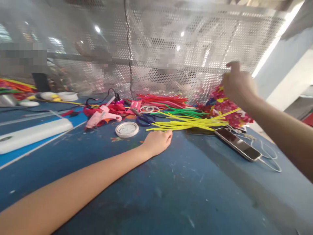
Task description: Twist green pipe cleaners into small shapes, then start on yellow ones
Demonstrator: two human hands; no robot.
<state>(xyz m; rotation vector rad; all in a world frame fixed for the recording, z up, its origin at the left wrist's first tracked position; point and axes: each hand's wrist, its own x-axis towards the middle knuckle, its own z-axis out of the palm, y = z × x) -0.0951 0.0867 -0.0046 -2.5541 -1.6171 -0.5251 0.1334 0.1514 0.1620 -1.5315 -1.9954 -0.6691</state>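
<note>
My left hand (157, 143) rests on the blue table with its fingers curled in; nothing sticks out of it. Just beyond it lies a loose bunch of yellow pipe cleaners (181, 123). My right hand (238, 85) is raised at the right, smeared by motion, its fingers bent together. A speck of yellow shows at its fingertips, too small and blurred to name. Below and behind that hand is a heap of pink, red and yellow fuzzy pieces (226, 109), partly covered by the wrist.
A phone (238, 143) with a white cable (269, 160) lies at the right. Farther back are red pipe cleaners (163, 100), green pipe cleaners (183, 112), blue-handled scissors (146, 119), a tape roll (126, 129) and a pink glue gun (104, 116). A perforated metal screen (156, 49) stands behind.
</note>
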